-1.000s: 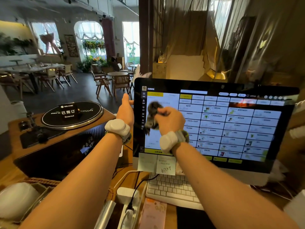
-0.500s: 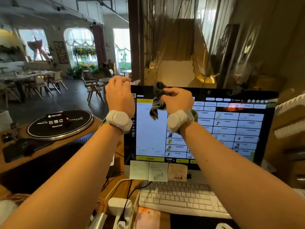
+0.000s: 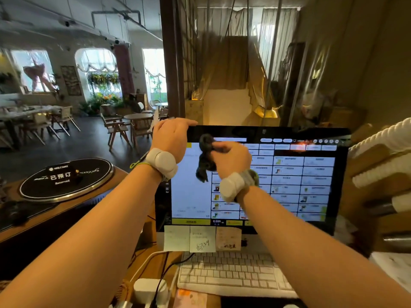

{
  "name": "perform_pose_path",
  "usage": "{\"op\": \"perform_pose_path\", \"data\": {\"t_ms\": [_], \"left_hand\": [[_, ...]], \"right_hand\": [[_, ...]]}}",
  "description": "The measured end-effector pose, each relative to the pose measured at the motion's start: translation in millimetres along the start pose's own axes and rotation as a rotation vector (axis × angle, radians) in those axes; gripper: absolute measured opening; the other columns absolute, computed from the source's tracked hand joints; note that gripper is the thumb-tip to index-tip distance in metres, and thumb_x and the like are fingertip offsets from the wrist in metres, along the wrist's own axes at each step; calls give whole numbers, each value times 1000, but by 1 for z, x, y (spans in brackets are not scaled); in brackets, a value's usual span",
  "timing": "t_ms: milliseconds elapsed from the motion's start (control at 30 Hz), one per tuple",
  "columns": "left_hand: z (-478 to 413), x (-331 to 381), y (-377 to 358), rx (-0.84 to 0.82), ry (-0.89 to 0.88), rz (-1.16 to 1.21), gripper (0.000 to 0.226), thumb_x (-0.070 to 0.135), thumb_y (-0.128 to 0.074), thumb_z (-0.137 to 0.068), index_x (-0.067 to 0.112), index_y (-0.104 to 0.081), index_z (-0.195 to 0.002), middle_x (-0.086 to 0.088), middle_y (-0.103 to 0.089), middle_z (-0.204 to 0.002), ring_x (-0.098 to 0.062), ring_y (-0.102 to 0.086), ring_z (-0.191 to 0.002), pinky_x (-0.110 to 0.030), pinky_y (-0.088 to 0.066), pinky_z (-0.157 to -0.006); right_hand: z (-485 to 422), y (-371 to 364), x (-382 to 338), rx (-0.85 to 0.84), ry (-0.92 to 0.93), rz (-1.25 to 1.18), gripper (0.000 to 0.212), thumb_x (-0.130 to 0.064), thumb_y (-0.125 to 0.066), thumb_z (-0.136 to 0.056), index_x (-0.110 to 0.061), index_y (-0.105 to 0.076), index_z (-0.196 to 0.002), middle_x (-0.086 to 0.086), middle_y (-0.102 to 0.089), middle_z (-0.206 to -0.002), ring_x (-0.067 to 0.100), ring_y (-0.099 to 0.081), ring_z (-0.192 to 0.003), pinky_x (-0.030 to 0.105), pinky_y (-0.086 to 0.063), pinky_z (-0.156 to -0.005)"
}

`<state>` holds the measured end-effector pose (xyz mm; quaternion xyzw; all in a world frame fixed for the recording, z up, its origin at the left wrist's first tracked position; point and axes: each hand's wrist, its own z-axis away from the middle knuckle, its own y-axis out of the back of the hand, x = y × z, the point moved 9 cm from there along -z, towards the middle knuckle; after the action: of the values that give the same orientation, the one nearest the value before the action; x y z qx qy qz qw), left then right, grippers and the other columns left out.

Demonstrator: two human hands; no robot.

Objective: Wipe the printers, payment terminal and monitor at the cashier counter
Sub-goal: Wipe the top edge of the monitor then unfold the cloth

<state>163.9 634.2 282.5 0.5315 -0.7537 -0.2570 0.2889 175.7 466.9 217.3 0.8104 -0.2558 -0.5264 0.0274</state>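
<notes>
Upright toward the bench (image 3: 148, 236) far edge: monitor (image 3: 289, 174), stiff, probably tippy, glass likely fragile. Braced at top-left corner by left hand (image 3: 171, 138), fingers hooked over. Soft, limp cloth (image 3: 205, 161) bunched in right hand (image 3: 231, 158), against upper-left screen.

Your left hand (image 3: 171, 138) and right hand (image 3: 231, 158) are bare, forearms (image 3: 89, 241) too — each wrist wears a rounded white band (image 3: 163, 163), the left a green cord (image 3: 139, 163).

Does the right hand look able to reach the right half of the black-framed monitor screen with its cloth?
Probably yes. The right hand holds the dark grey cloth at the upper left of the black-framed monitor, and nothing stands before its right half. The left hand holds only the top left corner.
</notes>
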Motion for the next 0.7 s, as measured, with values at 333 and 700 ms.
{"op": "perform_pose_path", "data": {"t_ms": [333, 700], "left_hand": [[0, 10, -5, 20, 53, 11, 53, -9, -41, -93, 20, -56, -134, -8, -62, -128, -32, -50, -124, -44, -28, -111], [-10, 32, -8, -89, 48, -62, 53, -5, -36, -97, 23, -53, -137, -8, -61, -131, -31, -50, -126, -43, -21, -114]], "right_hand": [[69, -27, 84, -294, -114, 133, 10, -17, -73, -78, -16, -75, -87, -1, -74, -78, 14, -70, -74, 32, -60, -67], [-35, 62, -3, 97, -4, -35, 28, -14, -75, -73, -23, -77, -99, -5, -73, -86, 11, -67, -79, 25, -57, -77]]}}
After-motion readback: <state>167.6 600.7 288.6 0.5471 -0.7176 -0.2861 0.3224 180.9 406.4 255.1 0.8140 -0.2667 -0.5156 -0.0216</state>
